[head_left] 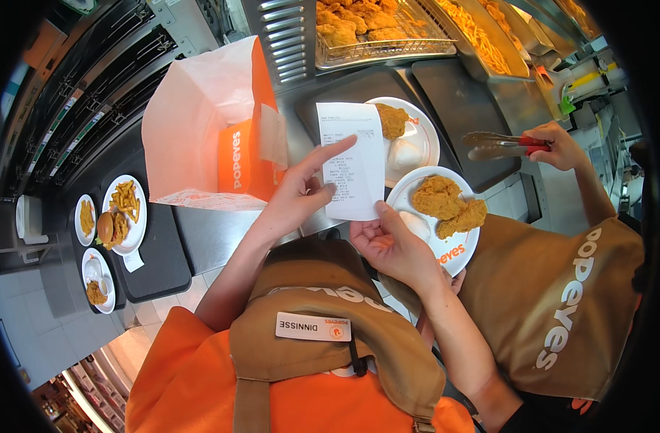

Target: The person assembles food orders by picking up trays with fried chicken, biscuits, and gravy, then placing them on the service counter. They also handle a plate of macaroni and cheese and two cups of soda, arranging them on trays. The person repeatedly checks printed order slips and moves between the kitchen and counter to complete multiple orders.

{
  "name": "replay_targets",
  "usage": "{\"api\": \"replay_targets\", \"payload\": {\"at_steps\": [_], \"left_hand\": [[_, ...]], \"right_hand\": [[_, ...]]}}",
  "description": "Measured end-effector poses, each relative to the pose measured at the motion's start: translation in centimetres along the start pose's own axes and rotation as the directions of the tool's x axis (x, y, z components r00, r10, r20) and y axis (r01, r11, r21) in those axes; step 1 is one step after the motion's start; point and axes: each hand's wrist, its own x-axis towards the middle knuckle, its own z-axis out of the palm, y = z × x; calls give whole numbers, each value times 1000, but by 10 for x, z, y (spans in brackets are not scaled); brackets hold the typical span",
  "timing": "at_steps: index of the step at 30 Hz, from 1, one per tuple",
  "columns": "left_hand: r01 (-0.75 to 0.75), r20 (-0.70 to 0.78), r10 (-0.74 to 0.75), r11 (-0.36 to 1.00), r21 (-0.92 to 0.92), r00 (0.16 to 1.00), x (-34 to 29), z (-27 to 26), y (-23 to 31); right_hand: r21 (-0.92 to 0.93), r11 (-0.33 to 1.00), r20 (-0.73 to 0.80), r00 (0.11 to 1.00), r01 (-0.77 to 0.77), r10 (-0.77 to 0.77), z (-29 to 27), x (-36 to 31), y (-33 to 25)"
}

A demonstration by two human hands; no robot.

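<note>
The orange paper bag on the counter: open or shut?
Open. The orange paper bag has its mouth spread wide, white inside showing; whether anything is inside, cannot tell.

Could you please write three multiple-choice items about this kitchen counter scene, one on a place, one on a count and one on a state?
1. Where is the orange takeaway bag?
A. On the steel counter
B. On the floor
C. In the fry basket

2. How many fried pieces lie on the nearer white plate?
A. Five
B. Two
C. None

3. How is the paper receipt held?
A. Crumpled in a fist
B. Lying untouched
C. Flat, between both hands

Answers:
1 A, it stands open there.
2 B, two lie side by side.
3 C, the right hand pinches its lower edge; the left hand points at it.
</note>
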Motion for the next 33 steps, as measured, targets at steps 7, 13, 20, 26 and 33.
{"api": "replay_targets", "payload": {"at_steps": [7, 13, 20, 26, 33], "left_hand": [[26, 49, -30, 997, 78, 998, 7, -1, 4], [57, 97, -64, 996, 71, 993, 14, -7, 5], [1, -48, 3, 997, 74, 999, 23, -5, -8], [0, -199, 61, 956, 294, 978, 29, -5, -14], [47, -224, 38, 930, 364, 974, 35, 0, -27]], "right_hand": [[-82, 990, -3, 993, 115, -116, 3, -10, 11], [266, 964, -32, 999, 23, -15, -1, -32, 13], [520, 854, 180, 975, 19, -132, -43, -97, -1], [671, 740, 95, 987, 30, -126, -49, -119, -13], [680, 732, 69, 991, 35, -111, -46, -120, -19]]}}
